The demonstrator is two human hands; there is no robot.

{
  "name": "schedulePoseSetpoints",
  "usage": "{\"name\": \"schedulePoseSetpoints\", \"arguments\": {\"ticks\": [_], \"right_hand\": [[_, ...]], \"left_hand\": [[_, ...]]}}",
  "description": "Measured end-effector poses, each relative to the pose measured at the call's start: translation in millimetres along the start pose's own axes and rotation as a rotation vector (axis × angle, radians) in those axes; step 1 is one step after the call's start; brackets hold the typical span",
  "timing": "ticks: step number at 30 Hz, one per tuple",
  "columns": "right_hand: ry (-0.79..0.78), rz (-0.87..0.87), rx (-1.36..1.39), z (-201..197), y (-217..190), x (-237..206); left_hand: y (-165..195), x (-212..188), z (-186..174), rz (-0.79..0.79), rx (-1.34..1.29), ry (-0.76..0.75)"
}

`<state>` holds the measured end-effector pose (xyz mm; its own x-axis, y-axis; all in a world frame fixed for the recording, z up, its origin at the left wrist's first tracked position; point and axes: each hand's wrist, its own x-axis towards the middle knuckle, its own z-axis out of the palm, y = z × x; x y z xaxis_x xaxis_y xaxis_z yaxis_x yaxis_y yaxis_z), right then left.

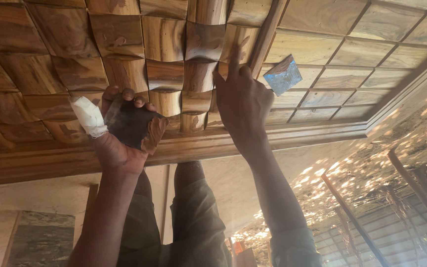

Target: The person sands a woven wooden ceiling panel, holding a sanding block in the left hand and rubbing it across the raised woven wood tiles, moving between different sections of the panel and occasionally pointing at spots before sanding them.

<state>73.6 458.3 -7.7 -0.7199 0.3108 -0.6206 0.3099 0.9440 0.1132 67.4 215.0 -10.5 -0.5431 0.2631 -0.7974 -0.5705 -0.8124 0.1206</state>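
Head view shows the left hand (119, 133), thumb bandaged, clamped around a dark sanding block (133, 126) against the carved wooden panel (164, 74); stiff, light, probably best gripped across its back, while the right hand (243, 106) presses, finger extended.

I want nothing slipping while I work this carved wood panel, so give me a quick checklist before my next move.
1. Left hand grips the dark folded sanding sheet: ok.
2. White bandage on the left thumb in place: ok.
3. Right hand fingertip touching the raised wooden blocks: ok.
4. Loose grey scrap lying flat on the gridded panel: ok.
5. Block surface smooth: cannot tell.
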Motion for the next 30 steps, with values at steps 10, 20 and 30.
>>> {"name": "schedulePoseSetpoints", "arguments": {"ticks": [10,20,30], "right_hand": [[0.108,-0.017,0.413,20.5,11.5,6.0],[0.083,-0.073,0.433,30.3,23.8,-3.5],[0.141,-0.353,0.715,-12.9,-3.8,-59.7]], "left_hand": [[2.4,-0.2,-2.0,0.021,0.005,0.028],[1.5,-1.9,-4.7,0.024,0.016,0.045],[-11.9,10.2,12.9,0.088,0.065,0.023]]}}
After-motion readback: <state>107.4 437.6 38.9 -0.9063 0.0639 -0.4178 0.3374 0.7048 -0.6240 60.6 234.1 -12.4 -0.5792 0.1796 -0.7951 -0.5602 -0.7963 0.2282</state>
